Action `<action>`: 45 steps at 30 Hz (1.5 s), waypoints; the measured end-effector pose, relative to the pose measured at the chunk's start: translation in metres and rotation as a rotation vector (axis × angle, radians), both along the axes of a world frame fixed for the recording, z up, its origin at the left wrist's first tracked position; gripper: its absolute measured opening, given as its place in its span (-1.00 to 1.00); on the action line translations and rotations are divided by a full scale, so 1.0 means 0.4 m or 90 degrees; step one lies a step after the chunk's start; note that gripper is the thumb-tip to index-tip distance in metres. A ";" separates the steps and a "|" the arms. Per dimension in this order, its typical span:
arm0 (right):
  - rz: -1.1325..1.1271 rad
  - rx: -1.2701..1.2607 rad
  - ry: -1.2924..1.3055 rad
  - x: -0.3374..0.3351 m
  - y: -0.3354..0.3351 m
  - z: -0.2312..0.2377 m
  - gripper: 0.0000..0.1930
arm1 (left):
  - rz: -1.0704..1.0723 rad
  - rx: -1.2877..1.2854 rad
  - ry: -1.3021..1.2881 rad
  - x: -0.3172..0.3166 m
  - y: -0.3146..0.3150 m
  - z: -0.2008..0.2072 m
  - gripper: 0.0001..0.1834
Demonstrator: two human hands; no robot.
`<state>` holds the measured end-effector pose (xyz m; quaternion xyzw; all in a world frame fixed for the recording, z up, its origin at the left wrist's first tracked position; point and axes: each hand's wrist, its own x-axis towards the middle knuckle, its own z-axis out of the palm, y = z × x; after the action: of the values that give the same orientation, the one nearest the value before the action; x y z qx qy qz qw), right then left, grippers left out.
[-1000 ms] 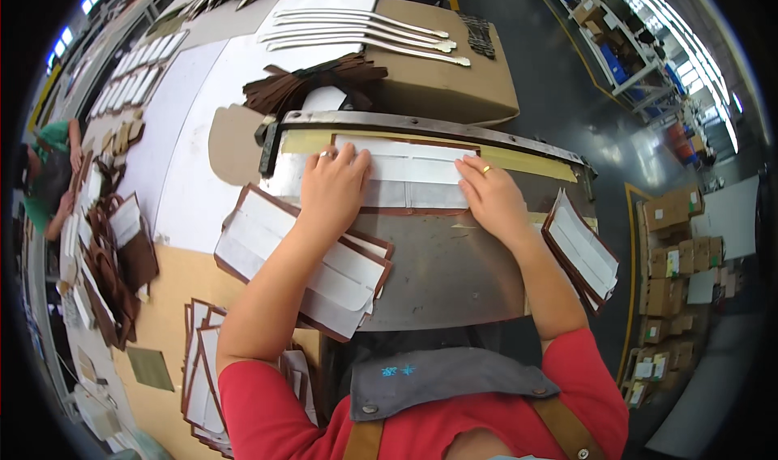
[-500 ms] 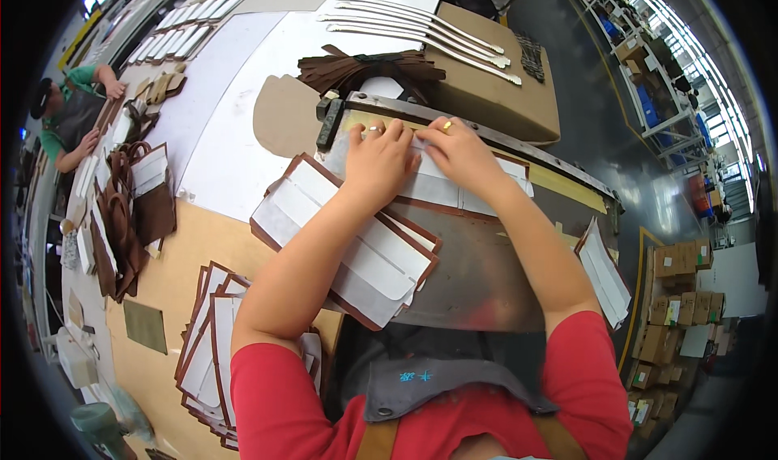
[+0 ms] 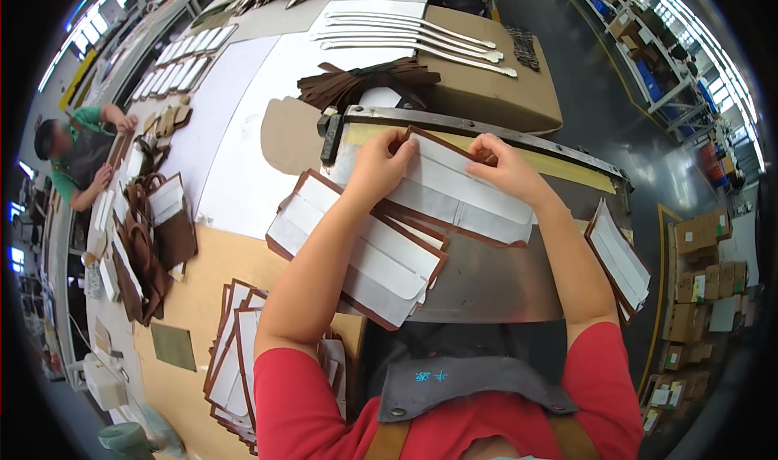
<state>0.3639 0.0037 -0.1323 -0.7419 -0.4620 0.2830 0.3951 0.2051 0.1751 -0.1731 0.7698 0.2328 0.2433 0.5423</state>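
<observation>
Left hand [image 3: 377,168]: thumb and fingertips pinched together on the upper left corner of the brown-edged white panel [image 3: 463,188].
Right hand [image 3: 515,175]: fingers curled, thumb close to the forefinger at the panel's upper edge — whether they grip it or merely touch, I cannot tell.
Panel in hand: slanting down to the right between the forearms, over the grey metal plate [image 3: 486,286].
Plate's far side: a metal bar [image 3: 450,124], with a yellow strip [image 3: 567,170] just in front.
Similar panels: a left stack [image 3: 381,253], partly behind the left forearm; a right stack [image 3: 617,249] beyond the right forearm; a lower stack [image 3: 231,371] near the left sleeve.
Beyond the bar: bundled brown strips [image 3: 332,87] beside a cardboard box [image 3: 486,95]; pale straps [image 3: 413,34] reach across its top.
Far left: a co-worker [image 3: 85,164] in green sleeves.
</observation>
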 end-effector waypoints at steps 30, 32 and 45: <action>-0.171 -0.014 0.580 -0.095 -0.190 -0.005 -0.73 | -0.109 0.602 0.214 -0.027 -0.148 0.059 -0.66; 0.090 -0.242 0.491 -0.099 -0.215 0.048 -0.74 | -0.101 0.626 0.241 -0.020 -0.138 0.057 -0.65; -0.026 0.016 -0.510 0.008 -0.127 -0.071 -0.62 | -0.033 0.612 0.237 -0.017 -0.060 0.025 -0.57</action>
<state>0.3669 -0.0471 -0.1608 -0.7975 -0.5681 -0.0425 0.1986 0.1984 0.1509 -0.1631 0.9679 0.1682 0.1678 0.0825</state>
